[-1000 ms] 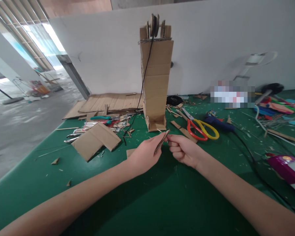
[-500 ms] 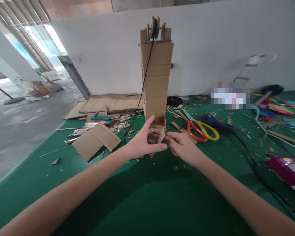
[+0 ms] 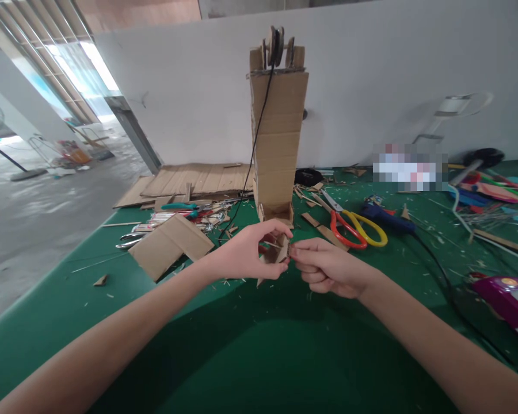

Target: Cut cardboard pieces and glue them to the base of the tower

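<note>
My left hand curls its thumb and fingers around a small folded cardboard piece. Inside that piece a thin light stick is visible. At the piece's right edge, my right hand is closed in a pinch; what lies between its fingertips is too small to make out. Just behind both hands stands a tall cardboard tower. Cardboard pulley wheels sit at its top, with a black cord running down its left side.
Right of the tower lie scissors with red and yellow handles, a blue glue gun and a purple device. At left are cardboard pieces and teal-handled pliers. Scraps litter the green table.
My left hand's fingers have closed in around the cardboard piece, and the hands sit slightly lower, apart from the tower's base. The right hand has turned, still pinching at the piece's edge.
</note>
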The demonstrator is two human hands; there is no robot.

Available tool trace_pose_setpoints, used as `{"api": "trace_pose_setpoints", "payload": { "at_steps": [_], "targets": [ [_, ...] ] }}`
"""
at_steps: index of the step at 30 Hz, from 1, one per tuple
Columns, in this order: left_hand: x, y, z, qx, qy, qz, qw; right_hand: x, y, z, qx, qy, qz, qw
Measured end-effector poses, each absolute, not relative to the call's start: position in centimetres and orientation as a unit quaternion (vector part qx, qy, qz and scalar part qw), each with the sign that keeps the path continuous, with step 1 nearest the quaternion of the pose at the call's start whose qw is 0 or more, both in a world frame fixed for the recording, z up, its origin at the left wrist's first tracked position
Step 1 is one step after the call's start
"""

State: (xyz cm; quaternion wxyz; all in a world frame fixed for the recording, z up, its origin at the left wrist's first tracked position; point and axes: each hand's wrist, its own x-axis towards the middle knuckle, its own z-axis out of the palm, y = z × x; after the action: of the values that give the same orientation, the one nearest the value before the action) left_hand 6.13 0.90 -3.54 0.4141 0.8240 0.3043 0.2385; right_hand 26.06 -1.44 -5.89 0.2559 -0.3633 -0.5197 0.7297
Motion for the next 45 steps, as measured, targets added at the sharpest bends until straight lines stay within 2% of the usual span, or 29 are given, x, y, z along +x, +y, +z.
{"api": "trace_pose_setpoints", "payload": {
  "at_steps": [2,7,10,12,14,17,22,28,33,35,39,42,45],
  "targets": [
    [6.0,1.2,-3.8,0.807,0.305,0.246,0.442,25.8,-1.5,-5.7,-0.397,-0.635,0.602,0.276],
    [6.2,1.9,-4.7,0.759,0.291,0.28,0.51,25.4,-1.8,-6.2,-0.437,-0.845,0.155,0.267],
    [5.9,2.6,-4.8,0.699,0.3,0.325,0.562,26.1,-1.6,-6.8,-0.455,-0.86,0.017,0.231],
    [5.1,3.5,-4.4,0.628,0.308,0.402,0.59,26.9,-1.2,-7.0,-0.473,-0.844,0.029,0.251],
    [3.9,4.4,-3.8,0.556,0.314,0.493,0.591,27.7,-0.7,-7.1,-0.495,-0.815,0.094,0.284],
    [2.7,5.4,-2.9,0.505,0.304,0.515,0.622,28.3,0.2,-7.4,-0.528,-0.791,0.139,0.277],
    [3.2,4.9,-2.9,0.481,0.314,0.453,0.682,28.4,0.8,-8.6,-0.545,-0.815,0.013,0.194],
    [4.1,4.3,-3.9,0.504,0.359,0.45,0.644,28.3,0.6,-8.1,-0.493,-0.848,-0.134,0.141],
    [4.5,4.2,-4.1,0.519,0.343,0.504,0.599,30.0,0.3,-5.9,-0.615,-0.745,-0.236,0.105],
    [4.7,4.1,-4.1,0.517,0.361,0.521,0.575,31.3,0.5,-5.5,-0.68,-0.699,-0.213,0.058],
    [5.2,3.8,-3.9,0.484,0.363,0.554,0.572,33.2,1.5,-5.9,-0.749,-0.66,-0.058,-0.023],
    [5.6,3.5,-3.7,0.462,0.355,0.563,0.586,33.4,2.0,-6.2,-0.762,-0.647,0.004,-0.029],
    [5.9,3.2,-3.4,0.45,0.354,0.557,0.603,33.3,2.3,-6.3,-0.772,-0.636,-0.001,0.009]
  ]
}}
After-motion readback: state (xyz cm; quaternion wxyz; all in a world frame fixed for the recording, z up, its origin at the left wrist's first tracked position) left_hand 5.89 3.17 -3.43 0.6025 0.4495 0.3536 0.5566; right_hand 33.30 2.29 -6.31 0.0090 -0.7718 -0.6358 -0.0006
